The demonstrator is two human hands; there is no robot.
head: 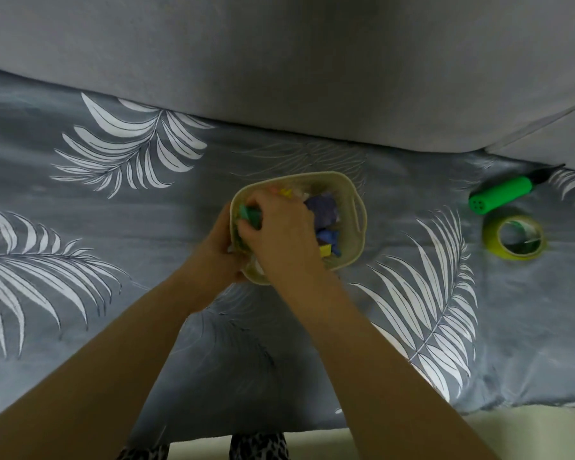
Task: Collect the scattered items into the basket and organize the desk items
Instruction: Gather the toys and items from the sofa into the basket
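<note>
The right hand (281,232) is reaching down into the basket (352,194), fingers curled around a green piece (250,214) at the basket's left edge; how firmly it is pinching is blurred, but the fingers are closing on it, not spreading. The left hand (218,247) is cupping the basket's outer wall just left of the right hand; its fingers are mostly hidden behind the rim, so I cannot tell their exact set, though it appears to be wrapping the wall to steady it.

The basket is sitting on the leaf-print cloth (120,227), directly under both hands, already holding blue, purple and yellow bits just right of the right hand's knuckles. Well off to the right of the right hand, a green pump (502,193) and a tape roll (513,237) are lying on the cloth, near each other and outside the basket.

The step in hand looks like tucking the green piece in. To do it well, the left hand should be bracing the soft wall so it is not folding, while the right is pushing the piece low among the others before letting go. The pump and tape are likely waiting next.
</note>
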